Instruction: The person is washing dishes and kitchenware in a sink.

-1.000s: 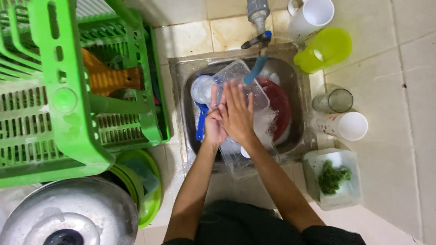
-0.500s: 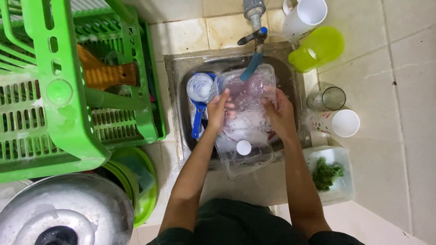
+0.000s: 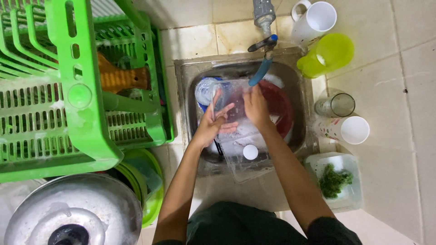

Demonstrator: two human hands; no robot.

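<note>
A clear plastic container (image 3: 236, 131) stands tilted in the small steel sink (image 3: 190, 81), under the blue tap spout (image 3: 260, 71). My left hand (image 3: 213, 122) presses against its left wall with fingers spread. My right hand (image 3: 255, 106) is cupped over its upper edge, right below the spout. A clear lid with a white round knob (image 3: 250, 152) lies at the sink's near edge. A red bowl (image 3: 281, 106) sits under the container on the right, and a blue-and-white item (image 3: 203, 90) lies at the sink's left.
A green dish rack (image 3: 81, 90) with an orange utensil fills the left. A white mug (image 3: 315, 20), a lime jug (image 3: 327, 54), a glass (image 3: 338, 105) and a white cup (image 3: 349, 130) stand right of the sink. A tub of greens (image 3: 336, 181) and a steel pot lid (image 3: 72, 213) sit nearer.
My hands shifted on the container: from both laid over its middle, to gripping its two sides, to the left on its wall and the right at its top edge under the tap.
</note>
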